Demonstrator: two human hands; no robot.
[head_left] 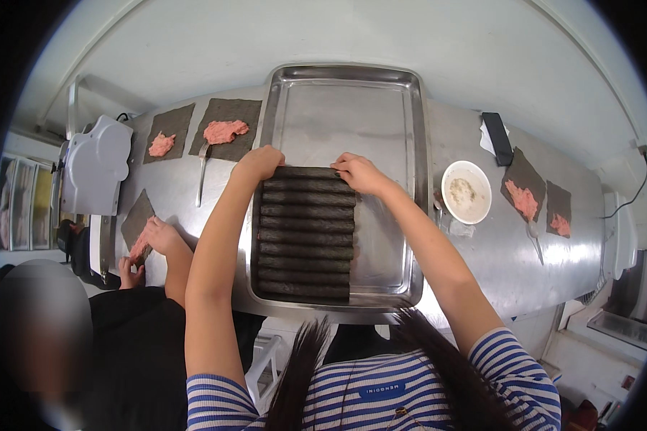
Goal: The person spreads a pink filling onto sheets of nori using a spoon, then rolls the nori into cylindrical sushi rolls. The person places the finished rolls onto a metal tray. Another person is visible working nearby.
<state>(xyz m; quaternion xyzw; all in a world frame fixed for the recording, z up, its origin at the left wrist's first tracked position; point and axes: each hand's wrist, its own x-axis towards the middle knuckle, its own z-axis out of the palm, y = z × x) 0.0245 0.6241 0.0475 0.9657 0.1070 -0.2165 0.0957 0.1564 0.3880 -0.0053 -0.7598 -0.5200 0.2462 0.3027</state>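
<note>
Several dark seaweed rolls (pixel 305 235) lie side by side in the near left part of a large metal tray (pixel 418 215). At the far end of this row, my left hand (pixel 261 162) closes on the left end of the farthest seaweed roll (pixel 308 173). My right hand (pixel 360 173) pinches the same roll's right end between thumb and fingers. That roll lies level against the row, and its ends are partly hidden by my fingers.
Left of the tray are seaweed sheets (pixel 249 149) with pink paste (pixel 225 131) and a fork (pixel 200 183). A co-worker's hands (pixel 159 237) work on another sheet. To the right stand a white bowl (pixel 466 192), a black box (pixel 497 139), more pasted sheets (pixel 514 172) and a spoon (pixel 535 241).
</note>
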